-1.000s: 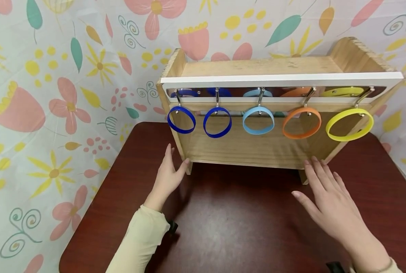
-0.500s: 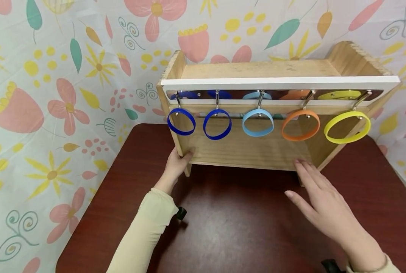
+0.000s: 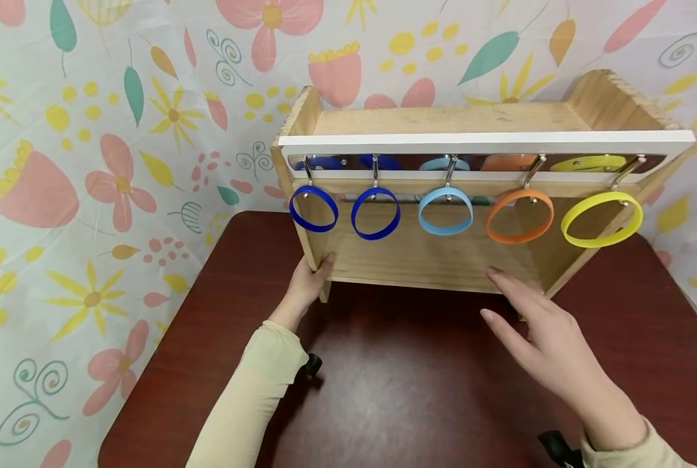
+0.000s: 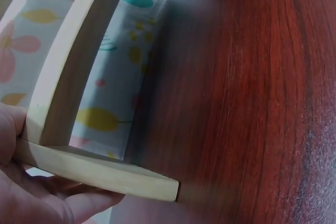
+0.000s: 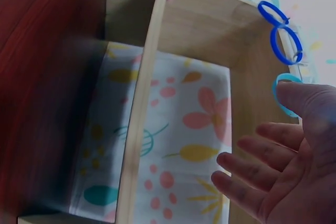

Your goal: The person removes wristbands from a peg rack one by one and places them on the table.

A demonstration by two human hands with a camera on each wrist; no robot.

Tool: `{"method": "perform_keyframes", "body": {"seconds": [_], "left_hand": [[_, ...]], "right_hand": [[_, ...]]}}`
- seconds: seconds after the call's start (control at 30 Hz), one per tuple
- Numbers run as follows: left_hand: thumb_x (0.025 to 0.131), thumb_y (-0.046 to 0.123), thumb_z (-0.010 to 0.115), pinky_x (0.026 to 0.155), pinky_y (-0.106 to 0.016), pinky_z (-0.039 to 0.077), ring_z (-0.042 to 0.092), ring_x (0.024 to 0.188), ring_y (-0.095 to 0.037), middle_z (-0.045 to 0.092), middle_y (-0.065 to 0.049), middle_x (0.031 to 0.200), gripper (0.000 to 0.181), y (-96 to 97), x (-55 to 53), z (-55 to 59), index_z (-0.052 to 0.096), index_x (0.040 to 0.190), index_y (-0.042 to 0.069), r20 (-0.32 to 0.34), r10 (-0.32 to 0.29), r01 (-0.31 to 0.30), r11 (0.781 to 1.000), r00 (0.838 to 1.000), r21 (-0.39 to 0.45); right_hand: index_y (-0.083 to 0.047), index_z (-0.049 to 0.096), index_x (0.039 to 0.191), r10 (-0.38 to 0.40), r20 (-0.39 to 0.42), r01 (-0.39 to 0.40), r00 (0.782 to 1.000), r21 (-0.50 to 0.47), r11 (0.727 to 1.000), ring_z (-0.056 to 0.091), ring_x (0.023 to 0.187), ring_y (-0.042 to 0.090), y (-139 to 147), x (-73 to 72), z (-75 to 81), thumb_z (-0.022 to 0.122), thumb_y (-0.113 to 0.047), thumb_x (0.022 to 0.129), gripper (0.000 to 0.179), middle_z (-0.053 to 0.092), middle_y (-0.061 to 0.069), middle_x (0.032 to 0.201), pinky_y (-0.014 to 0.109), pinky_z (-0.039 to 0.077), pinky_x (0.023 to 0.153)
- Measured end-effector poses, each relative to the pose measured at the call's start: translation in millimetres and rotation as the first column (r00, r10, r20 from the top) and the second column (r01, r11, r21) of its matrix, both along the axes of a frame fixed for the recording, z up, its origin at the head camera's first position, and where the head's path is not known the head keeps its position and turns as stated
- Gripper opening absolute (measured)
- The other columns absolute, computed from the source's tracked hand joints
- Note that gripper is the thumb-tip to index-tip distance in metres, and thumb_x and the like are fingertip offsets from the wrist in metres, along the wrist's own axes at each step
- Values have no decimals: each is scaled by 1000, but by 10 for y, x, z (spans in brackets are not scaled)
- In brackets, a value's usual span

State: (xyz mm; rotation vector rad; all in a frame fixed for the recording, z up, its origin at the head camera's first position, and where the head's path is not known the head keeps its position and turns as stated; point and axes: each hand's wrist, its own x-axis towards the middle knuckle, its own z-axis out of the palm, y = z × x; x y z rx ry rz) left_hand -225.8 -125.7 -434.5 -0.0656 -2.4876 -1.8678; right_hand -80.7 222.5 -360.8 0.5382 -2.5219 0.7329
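A wooden shelf [image 3: 436, 257] stands on the table, and my left hand [image 3: 303, 286] grips its left side board low down. The thumb lies on the front edge; in the left wrist view the fingers curl under the board [image 4: 100, 174]. My right hand [image 3: 562, 351] hovers before the shelf's lower right, thumb and fingers apart, holding nothing. Along the white rail [image 3: 489, 138], rings hang from metal hooks: a dark blue ring [image 3: 314, 229], another dark blue ring [image 3: 376, 236], a light blue ring [image 3: 445, 231], an orange ring [image 3: 520, 240] and a yellow ring [image 3: 601, 244].
The dark red wooden table [image 3: 395, 403] carries the shelf near its back. Behind it hangs a cloth [image 3: 167, 162] printed with flowers and leaves. The shelf's left leg [image 3: 325, 291] stands next to my left hand. A black strap piece [image 3: 312, 365] sits at my left wrist.
My left hand has moved right and taken hold of the shelf's left side board. The right hand has drawn left from the shelf's right side and turned somewhat. The rings still hang.
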Motion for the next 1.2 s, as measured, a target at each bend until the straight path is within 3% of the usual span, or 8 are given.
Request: {"method": "perform_keyframes", "body": {"seconds": [0.2, 0.4, 0.67, 0.97, 1.2], "left_hand": [[100, 23, 57, 90, -42, 43, 53, 104, -27, 58, -16, 111, 29, -13, -3, 1, 54, 120, 1, 6, -3, 3, 1000, 1000, 5], [101, 23, 56, 93, -44, 43, 53, 110, -28, 58, -19, 117, 33, -30, -16, -5, 52, 126, 1, 3, -21, 21, 1000, 1000, 22], [101, 23, 55, 91, -41, 43, 52, 106, -26, 57, -16, 113, 30, -23, -23, -28, 53, 123, 2, 4, -35, 35, 999, 999, 40], [102, 21, 55, 94, -42, 42, 52, 110, -27, 57, -19, 117, 32, -22, -1, -20, 52, 126, 1, 12, -34, 34, 999, 999, 27], [102, 23, 53, 95, -44, 41, 51, 112, -28, 57, -18, 117, 31, -18, -4, -20, 52, 126, 2, 20, -37, 37, 999, 999, 13]], "right_hand": [[-23, 54, 141, 31, -1, -31, 1000, -80, 996, 50, 126, 14, -136, -48, 88, 75, -13, 86, 60, 56, 2, 138, 7, 26, 97], [-19, 59, 135, 117, -39, -121, 992, -145, 982, 50, 124, 5, -291, -116, 191, 76, -7, 84, 55, 61, 4, 132, 10, 30, 100], [-16, 63, 131, 208, -53, -215, 977, -216, 952, 61, 110, 11, -519, -141, 308, 74, -2, 84, 50, 66, 2, 124, 13, 39, 94], [-16, 61, 133, 299, -11, -291, 954, -261, 921, 60, 113, 14, -783, -201, 428, 70, -6, 90, 45, 65, 0, 125, 19, 43, 93], [-11, 60, 133, 397, -6, -377, 918, -329, 866, 62, 110, 15, -976, -299, 496, 67, -4, 91, 43, 64, -1, 126, 32, 49, 91]]}}
